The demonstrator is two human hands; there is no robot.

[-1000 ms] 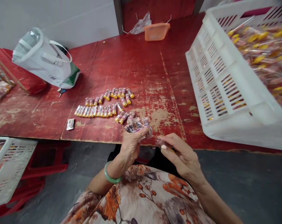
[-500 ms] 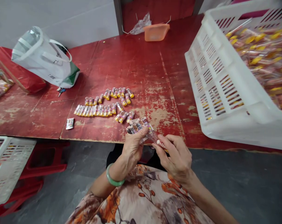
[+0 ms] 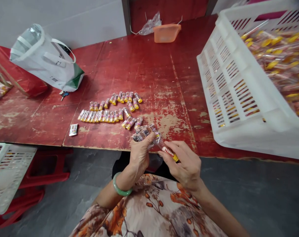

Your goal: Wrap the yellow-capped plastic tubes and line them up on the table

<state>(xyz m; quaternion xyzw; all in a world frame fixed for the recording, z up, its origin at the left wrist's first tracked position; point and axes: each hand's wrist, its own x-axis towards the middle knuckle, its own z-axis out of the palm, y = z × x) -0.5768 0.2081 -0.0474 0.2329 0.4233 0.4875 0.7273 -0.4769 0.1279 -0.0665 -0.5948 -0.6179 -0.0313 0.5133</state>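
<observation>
Head view: my left grip [image 3: 139, 152] pinches flat printed packets [image 3: 145, 131] under its thumb; just beside it, my right grip [image 3: 185, 164] is closed on a yellow-ended tube [image 3: 169, 152]. Beyond my left grip, wrapped bundles [image 3: 101, 116] lie in rows.

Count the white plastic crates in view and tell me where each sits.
2: one slatted crate on the right of the red table, one cropped crate at lower left, cut off by the picture's edge. More may be hidden.

Green bangle [image 3: 117, 189] on left wrist [image 3: 125, 180]; cream top [image 3: 151, 214] with orange floral print
</observation>
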